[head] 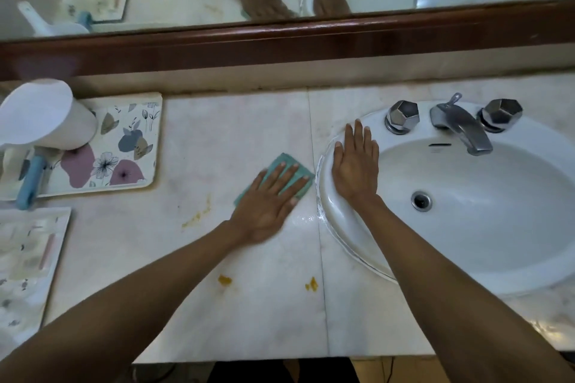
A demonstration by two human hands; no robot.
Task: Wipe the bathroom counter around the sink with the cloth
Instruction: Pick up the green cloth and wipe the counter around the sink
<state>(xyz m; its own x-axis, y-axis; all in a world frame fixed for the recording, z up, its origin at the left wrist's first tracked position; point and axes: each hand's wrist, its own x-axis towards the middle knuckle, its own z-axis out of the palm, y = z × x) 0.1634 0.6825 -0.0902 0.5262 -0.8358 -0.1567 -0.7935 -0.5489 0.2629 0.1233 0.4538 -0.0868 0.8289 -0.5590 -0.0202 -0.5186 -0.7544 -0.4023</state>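
Left hand [270, 196] lies flat, fingers straight, pressing a teal cloth [278, 173] onto the pale marble counter [217, 134] just left of the glossy oval sink [485, 211]. Right hand [355, 165] rests open on its rim. Cloth mostly hidden underneath.

Both bare forearms reach forward, the left hand [267, 200] flat, palm down, fingers straight and slightly spread, the right hand [354, 165] flat, fingers together.
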